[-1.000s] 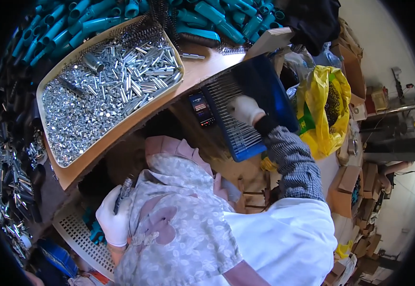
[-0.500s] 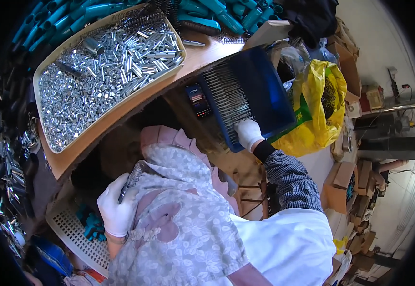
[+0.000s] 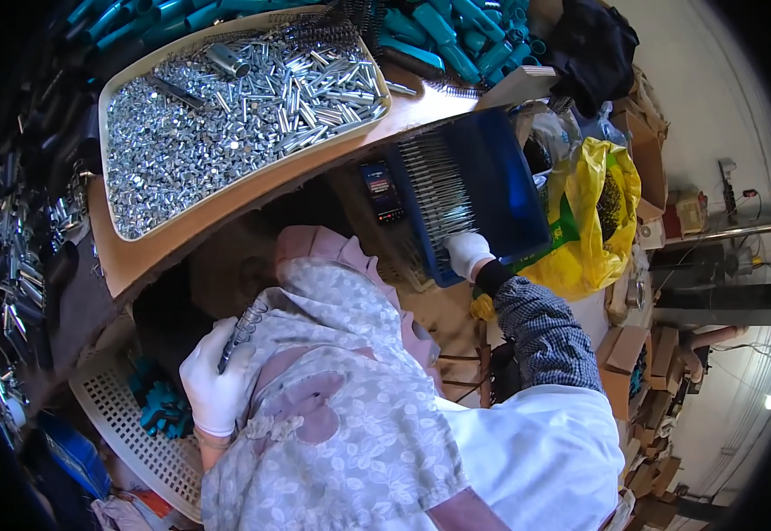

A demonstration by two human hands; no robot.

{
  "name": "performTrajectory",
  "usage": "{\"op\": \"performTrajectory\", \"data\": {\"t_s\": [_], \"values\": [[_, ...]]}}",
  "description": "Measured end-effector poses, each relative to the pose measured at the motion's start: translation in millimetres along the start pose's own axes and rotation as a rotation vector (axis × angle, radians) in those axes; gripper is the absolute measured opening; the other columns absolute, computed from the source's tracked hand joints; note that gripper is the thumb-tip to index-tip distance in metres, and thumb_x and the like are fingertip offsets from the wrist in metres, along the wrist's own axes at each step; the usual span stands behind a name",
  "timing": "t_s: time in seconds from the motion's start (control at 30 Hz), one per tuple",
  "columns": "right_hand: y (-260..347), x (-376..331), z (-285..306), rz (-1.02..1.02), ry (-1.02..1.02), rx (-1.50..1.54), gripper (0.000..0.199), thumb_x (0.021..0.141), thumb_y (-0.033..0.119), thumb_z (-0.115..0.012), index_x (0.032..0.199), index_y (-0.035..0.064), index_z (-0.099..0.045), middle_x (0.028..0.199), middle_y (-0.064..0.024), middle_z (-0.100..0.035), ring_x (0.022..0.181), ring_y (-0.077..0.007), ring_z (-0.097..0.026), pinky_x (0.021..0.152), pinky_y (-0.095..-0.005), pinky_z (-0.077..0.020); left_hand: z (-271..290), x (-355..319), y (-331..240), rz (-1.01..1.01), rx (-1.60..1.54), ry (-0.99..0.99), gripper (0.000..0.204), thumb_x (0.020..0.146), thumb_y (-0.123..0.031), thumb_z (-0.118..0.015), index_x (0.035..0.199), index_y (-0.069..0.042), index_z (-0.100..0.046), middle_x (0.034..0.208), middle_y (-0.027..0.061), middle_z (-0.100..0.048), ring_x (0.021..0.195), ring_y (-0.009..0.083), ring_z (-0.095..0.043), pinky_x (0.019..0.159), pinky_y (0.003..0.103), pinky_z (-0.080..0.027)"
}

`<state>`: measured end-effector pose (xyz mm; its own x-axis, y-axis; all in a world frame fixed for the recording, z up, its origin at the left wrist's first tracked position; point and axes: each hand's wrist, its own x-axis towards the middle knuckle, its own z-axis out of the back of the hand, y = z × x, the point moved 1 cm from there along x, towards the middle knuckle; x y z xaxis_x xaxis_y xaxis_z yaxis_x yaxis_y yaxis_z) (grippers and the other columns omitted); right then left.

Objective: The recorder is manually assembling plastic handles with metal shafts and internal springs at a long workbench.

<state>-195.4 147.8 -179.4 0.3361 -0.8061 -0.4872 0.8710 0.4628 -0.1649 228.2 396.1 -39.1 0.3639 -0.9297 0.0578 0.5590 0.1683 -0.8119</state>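
My right hand (image 3: pixel 467 254), in a white glove, rests at the near edge of a blue plastic crate (image 3: pixel 501 177) that holds a row of thin metal springs (image 3: pixel 437 195). My left hand (image 3: pixel 217 385), also gloved in white, lies on my flowered apron and grips a dark metal spring (image 3: pixel 242 332) that sticks up from the fist. A dark phone (image 3: pixel 383 190) lies at the crate's left side. Further up, a beige tray (image 3: pixel 138 252) full of small silvery metal parts (image 3: pixel 226 106) sits on the wooden tabletop.
Teal plastic tubes (image 3: pixel 439 31) pile up along the table's far side. A yellow bag (image 3: pixel 602 208) hangs to the right of the crate, with cardboard boxes (image 3: pixel 629 354) below it. A white perforated basket (image 3: pixel 129 425) with teal pieces stands at lower left. Loose metal parts (image 3: pixel 5 265) lie at far left.
My right hand has slid down from the crate's middle to its near edge. My left hand has stayed on my lap with the spring. The view has tilted slightly.
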Motion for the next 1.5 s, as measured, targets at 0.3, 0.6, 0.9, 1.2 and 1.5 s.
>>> {"op": "performTrajectory", "data": {"t_s": [0.3, 0.6, 0.9, 1.2, 1.5], "values": [[21.8, -31.7, 148.1, 0.179, -0.283, 0.747, 0.011, 0.083, 0.004, -0.067, 0.094, 0.0005, -0.065, 0.083, -0.0139, -0.071, 0.076, -0.0267, -0.071, 0.071, -0.0348, -0.0573, 11.2, 4.8, 4.1, 0.232, -0.122, 0.050, 0.040, 0.082, -0.008, -0.071, 0.120, 0.005, -0.068, 0.107, 0.0192, -0.074, 0.094, 0.0221, -0.071, 0.089, 0.032, -0.053], [263.2, -55.5, 163.6, 0.695, 0.562, 2.361, 0.016, 0.089, 0.002, -0.066, 0.101, 0.0037, -0.057, 0.110, -0.0167, -0.067, 0.096, -0.0248, -0.069, 0.088, -0.0391, -0.0563, 15.0, 7.4, -12.9, 0.340, -0.360, -0.066, 0.047, 0.084, -0.009, -0.070, 0.128, 0.006, -0.062, 0.113, 0.0153, -0.072, 0.102, 0.0187, -0.067, 0.094, 0.031, -0.051], [296.2, -64.3, 215.1, 0.787, 0.617, 1.756, 0.032, 0.091, 0.001, -0.066, 0.122, -0.0068, -0.063, 0.105, -0.0112, -0.071, 0.094, -0.0144, -0.069, 0.083, -0.0297, -0.0570, 57.2, -2.6, -20.9, 0.405, -0.418, -0.427, 0.037, 0.090, -0.007, -0.066, 0.126, 0.002, -0.068, 0.079, -0.0021, -0.063, 0.063, 0.0026, -0.051, 0.056, 0.021, -0.044], [294.0, -67.5, 206.3, 0.797, 0.246, 1.485, 0.027, 0.089, 0.007, -0.071, 0.114, -0.0015, -0.069, 0.093, -0.0063, -0.073, 0.086, -0.0100, -0.067, 0.077, -0.0280, -0.0556, 55.3, 4.1, -19.2, 0.453, -0.464, -0.398, 0.036, 0.090, -0.006, -0.067, 0.125, 0.001, -0.069, 0.079, -0.0028, -0.063, 0.061, 0.0019, -0.050, 0.055, 0.021, -0.044], [250.6, -46.6, 223.4, 0.706, -0.092, 1.480, 0.015, 0.085, 0.010, -0.067, 0.097, -0.0006, -0.066, 0.084, -0.0036, -0.065, 0.080, -0.0104, -0.060, 0.074, -0.0273, -0.0498, 74.1, -5.7, -12.5, 0.171, -0.168, -0.269, 0.041, 0.078, -0.008, -0.076, 0.117, 0.001, -0.071, 0.094, 0.0162, -0.073, 0.084, 0.0226, -0.072, 0.077, 0.033, -0.055]]}}
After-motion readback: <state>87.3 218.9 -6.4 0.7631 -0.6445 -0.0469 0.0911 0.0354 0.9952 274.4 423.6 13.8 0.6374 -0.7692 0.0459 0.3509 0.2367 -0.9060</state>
